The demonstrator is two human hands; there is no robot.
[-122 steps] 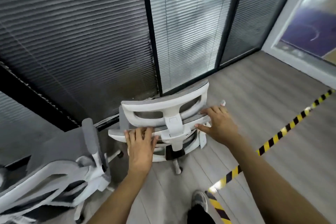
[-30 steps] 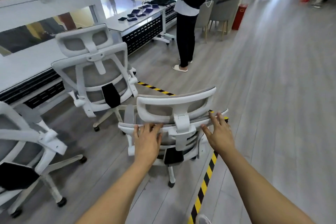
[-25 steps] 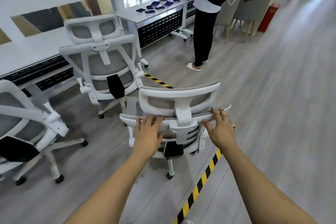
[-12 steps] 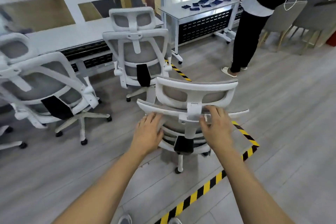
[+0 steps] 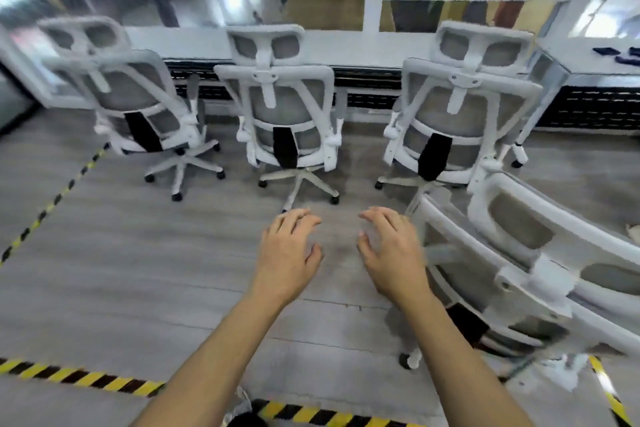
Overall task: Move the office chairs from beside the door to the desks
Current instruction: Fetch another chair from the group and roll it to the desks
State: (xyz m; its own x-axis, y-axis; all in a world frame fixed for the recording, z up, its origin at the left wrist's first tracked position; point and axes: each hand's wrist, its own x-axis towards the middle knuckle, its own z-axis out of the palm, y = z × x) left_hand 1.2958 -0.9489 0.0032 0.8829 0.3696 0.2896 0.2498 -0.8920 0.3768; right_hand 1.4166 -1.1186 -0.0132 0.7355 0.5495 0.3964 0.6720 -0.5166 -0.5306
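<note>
Hovering spread, empty: left hand, right hand | office chair beside right hand

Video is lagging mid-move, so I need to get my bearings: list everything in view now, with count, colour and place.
chairs at the desk: three, white frames with grey mesh, in a row, backs to the camera.
fourth chair: one, same white and grey, nearer, at the right edge.
long desk: one, white, along the glass wall.
side table: one, white, far right.
dark items: a few, small, on the side table.
hazard tape: yellow-black strips on the grey floor, at left, bottom and lower right.
left hand: one, fingers relaxed, over the floor, holding nothing.
right hand: one, fingers relaxed, just left of the fourth chair, holding nothing.
</note>
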